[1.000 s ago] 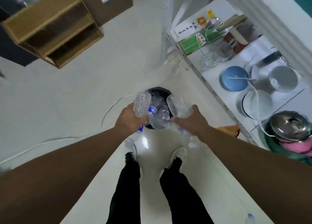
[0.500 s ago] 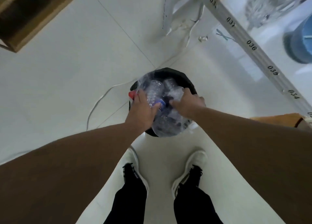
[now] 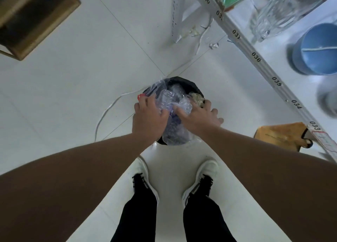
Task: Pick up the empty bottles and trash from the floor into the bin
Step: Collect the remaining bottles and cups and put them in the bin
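A black bin [image 3: 182,80] stands on the white floor just ahead of my feet, piled over its rim with several clear plastic bottles [image 3: 168,99]. My left hand [image 3: 148,118] is closed over the bottles on the bin's left side, next to a red cap [image 3: 141,96]. Over the right side, my right hand [image 3: 199,116] lies flat on a crumpled bottle [image 3: 186,105] with its fingers spread past the rim. Some pale crumpled trash [image 3: 197,98] shows inside the bin at the right.
A small crumpled scrap [image 3: 213,45] lies on the floor near the white rack leg [image 3: 176,19]. The rack shelf [image 3: 255,56] on the right carries a blue bowl [image 3: 317,50] and glassware. A white cable [image 3: 109,107], a wooden cabinet [image 3: 34,17] and a brown board [image 3: 281,134] are nearby.
I have leaned closer to the bin. Both hands brought the bottles down from above it into its mouth, and the right hand's fingers have spread out.
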The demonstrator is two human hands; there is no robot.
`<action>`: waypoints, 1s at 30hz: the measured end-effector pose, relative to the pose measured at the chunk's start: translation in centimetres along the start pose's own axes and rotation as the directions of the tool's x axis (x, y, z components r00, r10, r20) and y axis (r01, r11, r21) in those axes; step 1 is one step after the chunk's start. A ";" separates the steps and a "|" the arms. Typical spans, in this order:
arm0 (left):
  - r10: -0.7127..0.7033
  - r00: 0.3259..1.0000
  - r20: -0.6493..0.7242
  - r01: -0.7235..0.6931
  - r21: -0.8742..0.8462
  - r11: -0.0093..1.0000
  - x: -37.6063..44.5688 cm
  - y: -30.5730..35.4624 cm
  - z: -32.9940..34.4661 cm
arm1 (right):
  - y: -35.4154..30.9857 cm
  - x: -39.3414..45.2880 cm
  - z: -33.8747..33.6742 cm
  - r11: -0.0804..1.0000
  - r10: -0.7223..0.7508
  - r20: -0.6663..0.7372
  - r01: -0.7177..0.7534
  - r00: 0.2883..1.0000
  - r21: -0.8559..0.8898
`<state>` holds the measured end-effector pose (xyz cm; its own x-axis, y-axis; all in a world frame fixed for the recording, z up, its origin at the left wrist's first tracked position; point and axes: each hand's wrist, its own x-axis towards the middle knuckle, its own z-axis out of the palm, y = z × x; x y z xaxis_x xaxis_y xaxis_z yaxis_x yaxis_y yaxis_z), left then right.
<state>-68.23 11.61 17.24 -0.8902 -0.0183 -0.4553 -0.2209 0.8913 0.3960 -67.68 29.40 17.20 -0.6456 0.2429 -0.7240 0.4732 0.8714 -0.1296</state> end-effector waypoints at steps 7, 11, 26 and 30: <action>-0.051 0.997 -0.053 0.043 -0.138 0.989 -2.5 0.1 -2.9 | 1.7 -3.0 -1.7 0.980 -0.156 -0.022 0.158 0.987 0.119; -0.038 0.997 -0.070 0.026 -0.169 0.985 -3.5 0.4 -4.3 | 2.0 -4.7 -2.9 0.960 -0.214 -0.125 0.232 0.969 0.153; 0.284 0.949 0.138 -0.273 -0.092 0.957 -8.3 4.6 -12.0 | 8.7 -19.0 -6.6 0.872 -0.001 -0.153 0.076 0.988 0.484; 0.367 0.902 0.230 -0.369 -0.032 0.929 -10.4 6.8 -13.7 | 10.4 -24.5 -5.5 0.803 0.116 -0.175 0.012 0.978 0.596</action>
<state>-65.97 11.59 35.58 -0.7919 0.4144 -0.4485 0.1109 0.8199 0.5617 -50.27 34.81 37.27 -0.6812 0.4129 -0.6045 0.7298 0.4480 -0.5164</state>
